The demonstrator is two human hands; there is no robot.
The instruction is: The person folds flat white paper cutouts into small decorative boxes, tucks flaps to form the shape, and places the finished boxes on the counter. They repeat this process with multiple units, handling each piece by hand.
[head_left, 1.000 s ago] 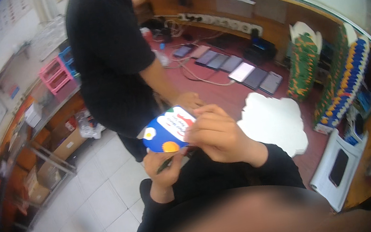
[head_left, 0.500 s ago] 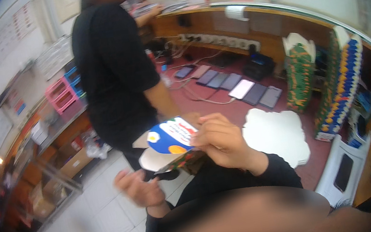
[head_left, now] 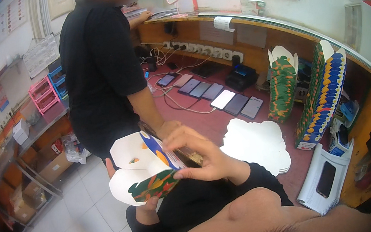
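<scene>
A paper food box point(head_left: 131, 183), white inside and printed blue and green outside, is held over my lap with its rounded flaps spread upward. My right hand point(head_left: 207, 155) grips its right side, fingers over the blue panel and thumb at the green one. My left hand point(head_left: 148, 207) is wrapped round the box from the left and below; one finger shows beyond the left flap, and the palm is hidden. To the right lies a stack of flat white box blanks point(head_left: 257, 146) on the red tabletop point(head_left: 207, 136).
Nested stacks of folded boxes, one green point(head_left: 283, 85) and one blue and green point(head_left: 323, 103), lean at the right. Several phones point(head_left: 213, 91) lie among cables. A person in black point(head_left: 98, 71) stands close on the left. A phone point(head_left: 326, 179) rests on papers.
My left hand, which was apart from the box with fingers spread, now holds it from below. The box has turned, and its open flaps show more of the white inside.
</scene>
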